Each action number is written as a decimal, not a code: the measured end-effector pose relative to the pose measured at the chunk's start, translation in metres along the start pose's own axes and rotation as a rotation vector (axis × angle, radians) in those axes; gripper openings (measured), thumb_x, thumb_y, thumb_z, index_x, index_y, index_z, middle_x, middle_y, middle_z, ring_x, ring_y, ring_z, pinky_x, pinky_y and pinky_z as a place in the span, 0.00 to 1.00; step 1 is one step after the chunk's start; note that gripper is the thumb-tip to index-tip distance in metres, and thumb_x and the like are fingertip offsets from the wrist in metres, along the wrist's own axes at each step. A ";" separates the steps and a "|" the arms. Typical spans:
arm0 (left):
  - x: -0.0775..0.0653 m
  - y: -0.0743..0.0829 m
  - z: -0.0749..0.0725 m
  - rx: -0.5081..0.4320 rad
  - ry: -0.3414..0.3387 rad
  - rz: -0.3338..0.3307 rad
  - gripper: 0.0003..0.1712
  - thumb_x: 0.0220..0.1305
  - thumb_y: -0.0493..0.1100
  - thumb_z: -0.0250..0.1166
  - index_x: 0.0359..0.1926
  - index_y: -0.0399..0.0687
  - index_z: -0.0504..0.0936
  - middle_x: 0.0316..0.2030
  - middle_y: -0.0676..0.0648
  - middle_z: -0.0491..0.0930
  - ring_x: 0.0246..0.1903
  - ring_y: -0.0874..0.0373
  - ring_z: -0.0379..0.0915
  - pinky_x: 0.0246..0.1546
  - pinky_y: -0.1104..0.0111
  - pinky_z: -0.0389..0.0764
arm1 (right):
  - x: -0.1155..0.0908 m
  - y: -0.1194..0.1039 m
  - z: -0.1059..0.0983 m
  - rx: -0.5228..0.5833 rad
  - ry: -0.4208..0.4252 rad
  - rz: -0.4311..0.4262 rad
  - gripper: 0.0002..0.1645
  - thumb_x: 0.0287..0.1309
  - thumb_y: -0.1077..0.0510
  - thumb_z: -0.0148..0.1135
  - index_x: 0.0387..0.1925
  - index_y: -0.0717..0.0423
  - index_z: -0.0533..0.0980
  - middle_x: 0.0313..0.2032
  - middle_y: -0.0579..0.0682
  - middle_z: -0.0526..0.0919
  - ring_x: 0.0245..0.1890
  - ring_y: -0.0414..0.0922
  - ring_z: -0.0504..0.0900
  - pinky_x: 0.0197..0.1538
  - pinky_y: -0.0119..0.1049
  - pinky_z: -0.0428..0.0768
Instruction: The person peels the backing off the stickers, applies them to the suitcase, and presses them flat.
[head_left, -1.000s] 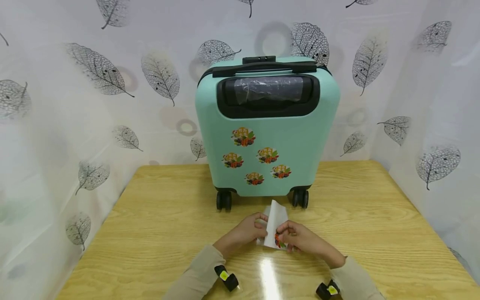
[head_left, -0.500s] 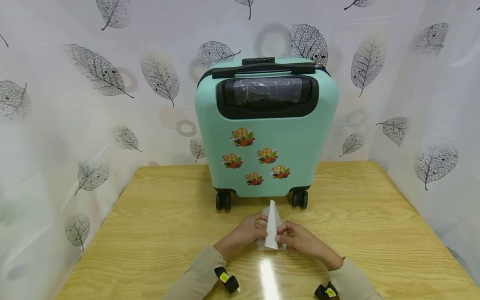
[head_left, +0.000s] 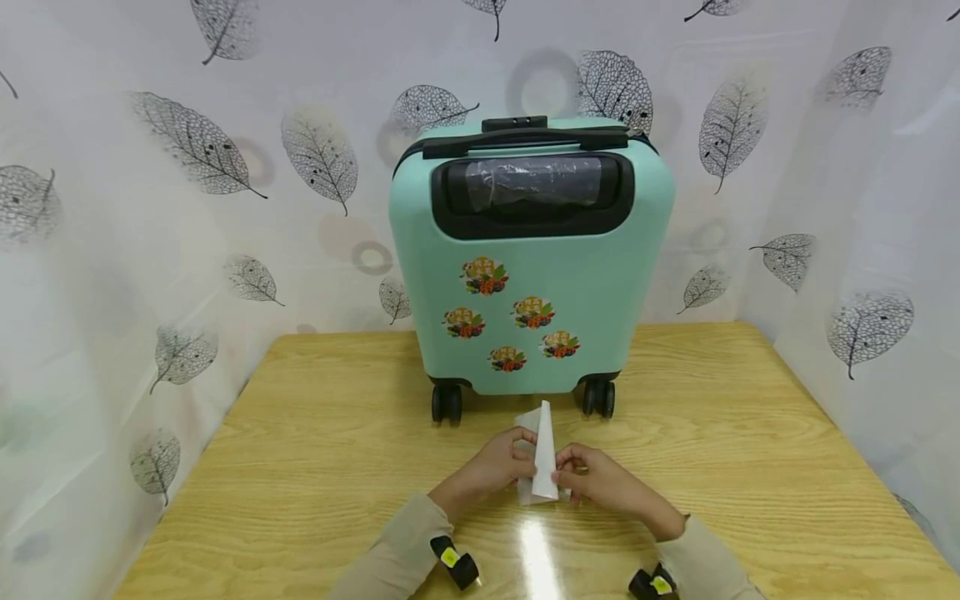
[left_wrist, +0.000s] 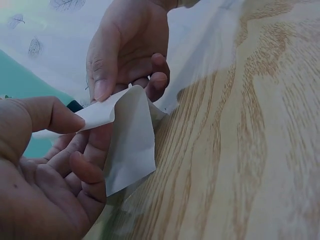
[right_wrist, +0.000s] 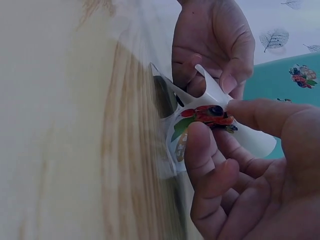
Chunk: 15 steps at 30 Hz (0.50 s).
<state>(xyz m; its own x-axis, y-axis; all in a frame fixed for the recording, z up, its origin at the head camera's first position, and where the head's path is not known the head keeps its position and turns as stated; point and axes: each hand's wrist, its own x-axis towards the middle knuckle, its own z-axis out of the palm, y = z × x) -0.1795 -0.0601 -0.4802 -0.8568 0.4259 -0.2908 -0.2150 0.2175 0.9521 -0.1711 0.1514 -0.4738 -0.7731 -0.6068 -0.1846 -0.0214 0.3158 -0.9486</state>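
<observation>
A folded sheet of white sticker backing paper stands between both hands, with thin clear film behind it. My left hand pinches the folded edge between thumb and fingers; the left wrist view shows the paper bent over and hanging down. From the other side, my right hand pinches a printed sticker and the paper there. Red, dark berry and green leaf shapes show on that sticker in the right wrist view, while the paper hides it in the head view.
A mint-green suitcase stands upright on black wheels just behind the hands, several round fruit stickers on its front. The wooden table meets a leaf-patterned cloth at the back and sides.
The white paper has folded and turned toward the right, showing narrower. The sticker's print, visible in the head view a second ago, is now covered. Both hands have barely moved.
</observation>
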 end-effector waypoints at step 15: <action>-0.003 0.003 -0.006 0.009 -0.016 -0.009 0.21 0.57 0.32 0.58 0.53 0.41 0.69 0.28 0.49 0.81 0.23 0.60 0.66 0.24 0.70 0.63 | -0.001 0.000 -0.005 -0.050 0.027 0.014 0.13 0.70 0.59 0.51 0.45 0.67 0.70 0.34 0.54 0.76 0.25 0.43 0.78 0.25 0.32 0.74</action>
<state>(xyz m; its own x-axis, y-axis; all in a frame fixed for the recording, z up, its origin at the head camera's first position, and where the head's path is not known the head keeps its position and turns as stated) -0.1805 -0.0654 -0.4756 -0.8472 0.4376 -0.3012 -0.2186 0.2297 0.9484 -0.1738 0.1561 -0.4726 -0.7903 -0.5826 -0.1898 -0.0420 0.3606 -0.9318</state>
